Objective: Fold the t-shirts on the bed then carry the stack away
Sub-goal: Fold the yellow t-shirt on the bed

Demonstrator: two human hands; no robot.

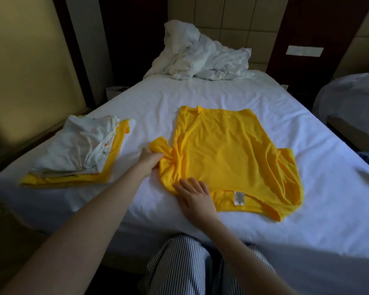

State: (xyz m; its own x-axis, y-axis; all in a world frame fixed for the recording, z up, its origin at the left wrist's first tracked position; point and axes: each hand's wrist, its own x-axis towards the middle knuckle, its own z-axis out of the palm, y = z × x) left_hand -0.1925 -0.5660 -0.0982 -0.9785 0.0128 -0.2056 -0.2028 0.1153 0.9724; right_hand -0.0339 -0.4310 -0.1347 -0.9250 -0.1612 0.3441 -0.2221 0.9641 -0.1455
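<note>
A person stands at the foot of a bed (222, 96) covered in a white sheet, both bare arms reaching forward. A yellow t-shirt (228, 150) lies spread flat in the middle of the bed, its neckline and small white label (239, 198) at the near edge, closest to the person. The left hand (149, 160) has its fingers curled tight round the bunched sleeve (158, 145) on the shirt's left side, lifting it a little off the sheet. The right hand (195, 198) lies flat, fingers straight and spread, pressing the shirt's near left corner beside the neckline; it grips nothing. To the left, near the bed's edge and apart from the spread shirt, sits a stack (77, 154) of folded shirts: a white patterned shirt (79, 143) on top of a folded yellow shirt (73, 180). A crumpled white duvet (200, 58) is heaped at the head of the bed against a padded headboard (232, 22). Striped trousers (179, 265) show at the bottom. A second bed (349, 96) stands to the right
</note>
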